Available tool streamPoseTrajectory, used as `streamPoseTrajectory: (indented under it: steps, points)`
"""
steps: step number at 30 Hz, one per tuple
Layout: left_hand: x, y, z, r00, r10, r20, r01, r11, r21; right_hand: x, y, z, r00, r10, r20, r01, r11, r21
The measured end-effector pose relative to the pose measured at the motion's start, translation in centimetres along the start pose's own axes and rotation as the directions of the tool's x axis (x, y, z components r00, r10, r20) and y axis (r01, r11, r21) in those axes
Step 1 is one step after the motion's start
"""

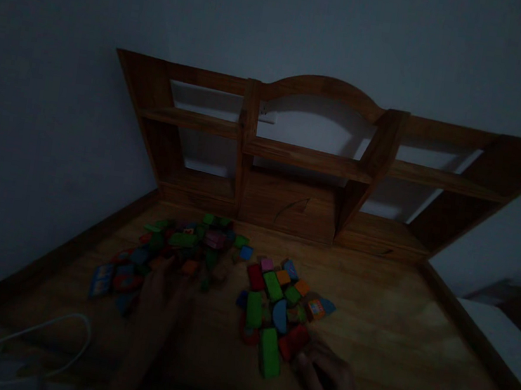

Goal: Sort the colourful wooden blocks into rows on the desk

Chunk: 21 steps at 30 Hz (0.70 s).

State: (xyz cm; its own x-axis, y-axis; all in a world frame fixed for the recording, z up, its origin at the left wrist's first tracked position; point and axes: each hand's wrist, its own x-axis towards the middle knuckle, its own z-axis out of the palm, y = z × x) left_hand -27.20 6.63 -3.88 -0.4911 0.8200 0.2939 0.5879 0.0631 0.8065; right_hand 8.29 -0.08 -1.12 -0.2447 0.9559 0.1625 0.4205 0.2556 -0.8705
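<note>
Right hand (331, 383) fingers loosely curled beside a red block (293, 341); left hand (166, 288) too dim to tell; desk edge (472, 338) well apart.

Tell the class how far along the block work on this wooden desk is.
Done, it seems: a smaller group of blocks lies apart on the right. In hand: the left hand reaches into the larger pile; the right hand rests at a red block, grip unclear in the dim light. Left: most blocks remain in the larger pile.

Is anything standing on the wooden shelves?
No, the wooden shelves are bare; the blocks all lie on the desk.
</note>
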Motion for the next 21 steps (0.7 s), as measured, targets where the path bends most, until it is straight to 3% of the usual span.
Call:
streamPoseTrajectory:
  steps: [5,9,12,16,19,21]
  points:
    - [-0.4,-0.3,0.8,0.991,-0.088,0.103,0.089,0.996,-0.004,-0.1,-0.1,0.0,1.0,0.001,-0.021,-0.001,1.0,-0.01]
    - [-0.8,1.4,0.5,0.985,-0.134,0.106,0.143,0.986,-0.08,-0.1,0.0,-0.1,1.0,-0.008,-0.011,0.008,1.0,-0.026]
    - [-0.9,3.1,0.0,0.973,-0.164,0.162,0.168,0.986,-0.01,0.1,0.2,-0.1,1.0,-0.025,-0.001,0.025,1.0,-0.016]
    - [-1.5,4.8,-0.2,0.977,-0.065,0.203,0.047,0.995,0.091,0.1,0.1,-0.1,1.0,-0.013,-0.005,0.013,1.0,-0.025]
    - [-2.3,4.8,0.4,0.977,0.028,0.212,-0.041,0.998,0.057,0.0,-0.1,-0.1,1.0,-0.009,0.001,0.009,0.999,-0.032]
    - [-3.2,4.6,1.0,0.973,0.02,0.232,-0.023,1.0,0.01,0.1,-0.1,-0.1,1.0,-0.006,0.001,0.006,1.0,-0.029]
